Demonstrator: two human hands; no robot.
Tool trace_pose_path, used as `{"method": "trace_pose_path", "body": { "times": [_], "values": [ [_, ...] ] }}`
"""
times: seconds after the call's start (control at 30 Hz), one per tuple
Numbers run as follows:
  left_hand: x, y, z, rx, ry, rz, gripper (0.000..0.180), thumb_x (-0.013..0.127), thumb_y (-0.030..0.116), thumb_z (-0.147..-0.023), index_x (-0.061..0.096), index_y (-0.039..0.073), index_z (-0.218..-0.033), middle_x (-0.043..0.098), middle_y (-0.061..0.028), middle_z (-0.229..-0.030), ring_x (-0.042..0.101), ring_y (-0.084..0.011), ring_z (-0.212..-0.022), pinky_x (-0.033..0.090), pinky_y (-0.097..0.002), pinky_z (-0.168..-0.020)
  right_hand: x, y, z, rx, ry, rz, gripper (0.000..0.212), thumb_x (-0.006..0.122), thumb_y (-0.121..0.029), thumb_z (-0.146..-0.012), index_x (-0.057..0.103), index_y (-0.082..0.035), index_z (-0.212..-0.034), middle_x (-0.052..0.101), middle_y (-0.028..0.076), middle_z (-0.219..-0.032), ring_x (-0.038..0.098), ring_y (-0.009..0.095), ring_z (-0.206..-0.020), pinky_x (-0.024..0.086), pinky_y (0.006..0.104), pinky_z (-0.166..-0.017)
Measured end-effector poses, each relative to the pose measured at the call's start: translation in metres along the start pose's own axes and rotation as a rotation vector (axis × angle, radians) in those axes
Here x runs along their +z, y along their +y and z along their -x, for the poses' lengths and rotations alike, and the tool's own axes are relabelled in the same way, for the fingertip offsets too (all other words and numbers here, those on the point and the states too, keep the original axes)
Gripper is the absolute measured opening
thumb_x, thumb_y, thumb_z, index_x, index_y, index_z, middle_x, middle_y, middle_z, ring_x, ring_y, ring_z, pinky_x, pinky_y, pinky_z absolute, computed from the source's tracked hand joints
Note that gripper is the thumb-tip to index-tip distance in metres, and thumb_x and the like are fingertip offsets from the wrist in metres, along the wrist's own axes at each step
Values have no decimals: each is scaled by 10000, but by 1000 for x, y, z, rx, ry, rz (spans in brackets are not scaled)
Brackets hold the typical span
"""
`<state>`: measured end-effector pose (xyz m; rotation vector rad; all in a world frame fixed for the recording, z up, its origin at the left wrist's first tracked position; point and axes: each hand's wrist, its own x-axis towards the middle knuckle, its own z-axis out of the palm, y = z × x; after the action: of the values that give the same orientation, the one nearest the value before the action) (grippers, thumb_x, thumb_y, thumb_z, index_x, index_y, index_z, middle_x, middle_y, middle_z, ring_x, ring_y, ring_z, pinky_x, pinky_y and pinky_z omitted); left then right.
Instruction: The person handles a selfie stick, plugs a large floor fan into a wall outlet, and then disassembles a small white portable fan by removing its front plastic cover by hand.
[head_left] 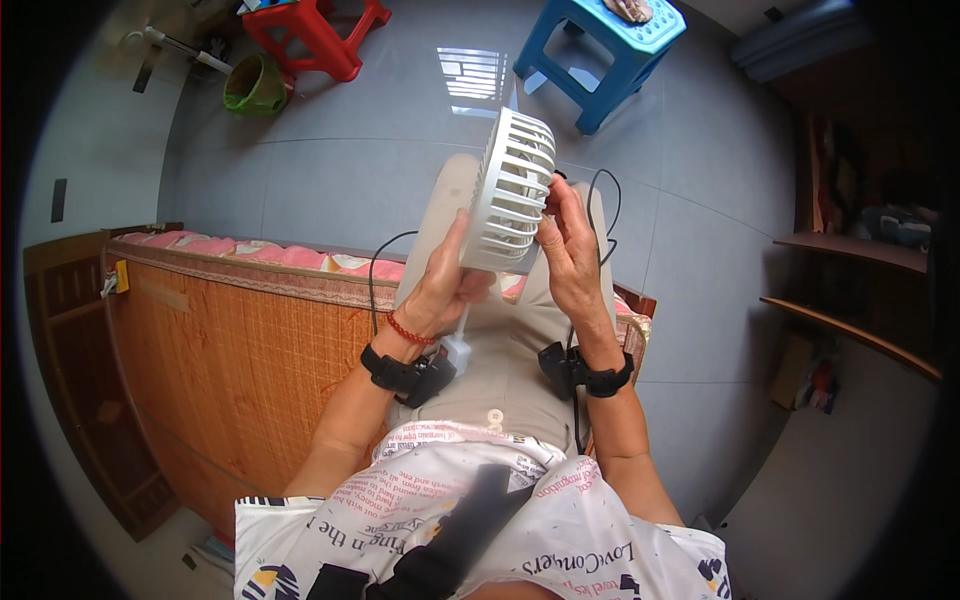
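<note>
A small white fan (513, 188) with a ribbed grille is held up above my lap, its round guard turned sideways. My left hand (450, 283) grips it from the left and below, thumb along the flat side. At the grille's right edge, the fingers of my right hand (572, 245) are closed against the ribs; their tips are partly hidden. A white block (455, 353), perhaps a plug or a handle part, shows below my left hand, by the wrist. Black wrist devices with thin black cables sit on both my wrists.
I sit on the edge of a bed with a woven mat (240, 350) and pink bedding. Ahead on the grey tiles stand a blue stool (590, 60), a red stool (315, 40) and a green-lined bin (255, 87). Wooden shelves (850, 335) are at the right.
</note>
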<state>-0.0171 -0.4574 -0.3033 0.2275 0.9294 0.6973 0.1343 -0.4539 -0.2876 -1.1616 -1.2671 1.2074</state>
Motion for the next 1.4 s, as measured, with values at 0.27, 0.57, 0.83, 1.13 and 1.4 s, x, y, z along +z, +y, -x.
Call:
{"method": "trace_pose_path", "body": {
  "times": [0.27,0.57,0.83,1.13,1.4],
  "values": [
    [-18,-4,-9,279,-227,-204,427,397,419,-901,507,56,-1098,560,-28,-865,530,-105,-673,440,-248,-557,13,-10,3,-121,222,186,409,641,-124,-743,506,26,-1099,475,68,-848,531,151,-728,469,268,-656],
    [-10,18,8,626,-128,-286,676,591,482,-785,402,10,-1231,493,-71,-1192,466,-168,-1099,344,-342,-967,27,-13,-3,-168,294,442,436,688,-118,-686,533,-10,-1078,492,105,-854,499,187,-667,445,291,-589],
    [-16,20,-3,443,19,-17,692,604,515,-751,414,36,-1213,507,-61,-1160,483,-166,-1081,396,-329,-925,16,4,1,-91,391,442,531,697,-111,-689,491,-39,-1173,499,108,-945,459,259,-960,410,347,-784],
    [-19,17,-14,342,-21,98,727,597,553,-732,396,52,-1217,489,-63,-1170,485,-171,-1082,410,-325,-940,3,23,-2,271,226,-185,529,623,-178,-806,405,28,-1241,498,149,-1047,563,166,-873,512,259,-673],
    [-25,13,-17,313,17,91,767,625,565,-701,389,56,-1225,486,-64,-1172,476,-172,-1090,412,-329,-936,4,28,-1,296,230,-189,518,626,-182,-805,421,21,-1234,498,136,-1029,560,176,-879,508,268,-689]
  ]
}}
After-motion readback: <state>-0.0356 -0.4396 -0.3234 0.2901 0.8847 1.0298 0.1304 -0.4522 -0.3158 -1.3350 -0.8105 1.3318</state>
